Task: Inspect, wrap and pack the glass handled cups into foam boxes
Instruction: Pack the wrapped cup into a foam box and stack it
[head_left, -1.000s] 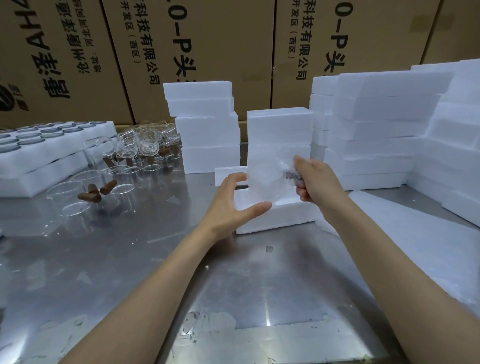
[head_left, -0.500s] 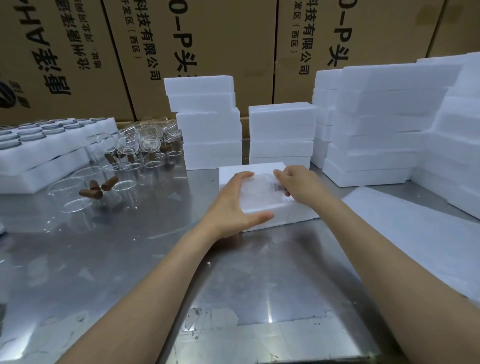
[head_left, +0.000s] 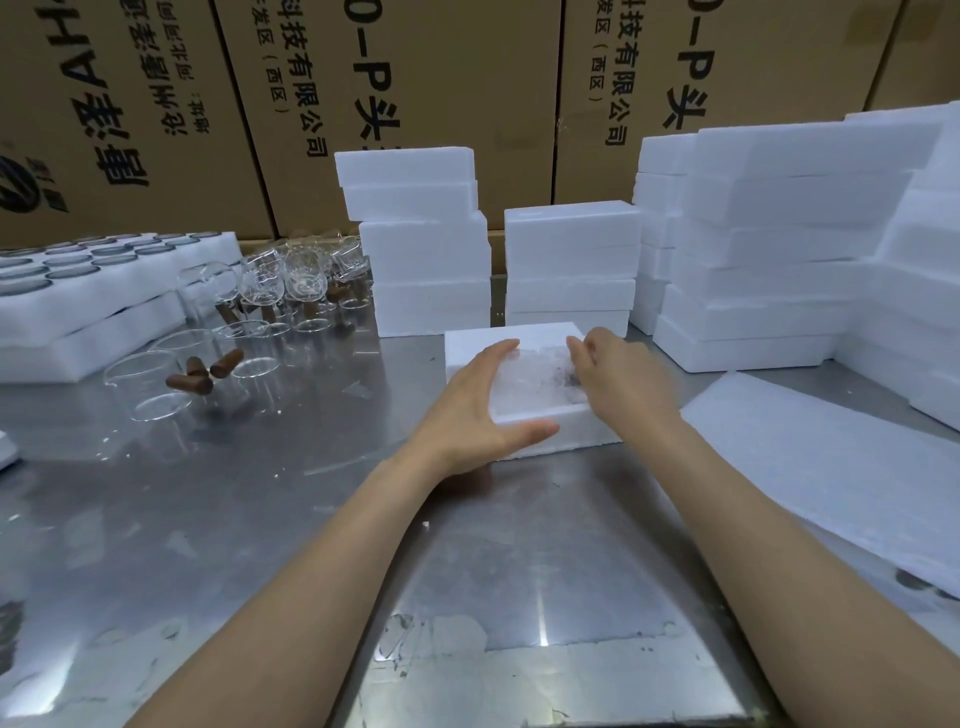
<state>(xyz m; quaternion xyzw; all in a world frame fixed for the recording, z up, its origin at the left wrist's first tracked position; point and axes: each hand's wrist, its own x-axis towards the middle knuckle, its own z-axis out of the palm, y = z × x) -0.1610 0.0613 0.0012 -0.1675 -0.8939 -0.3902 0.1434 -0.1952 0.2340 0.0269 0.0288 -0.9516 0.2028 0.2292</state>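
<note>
A: So, how far along is the packing?
B: One wrapped clear glass cup (head_left: 540, 376) lies in the open white foam box (head_left: 524, 415), right hand (head_left: 618, 379) pinching it, left hand (head_left: 483, 410) spread against the box.
A: What remains?
B: Roughly a dozen clear brown-handled cups (head_left: 270, 291) left of the box, uncountable exactly; two short foam stacks (head_left: 423, 244) behind.

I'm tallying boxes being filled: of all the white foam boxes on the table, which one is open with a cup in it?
The foam box lying alone between both hands, in front of the middle stack; every other box sits closed in stacks.
</note>
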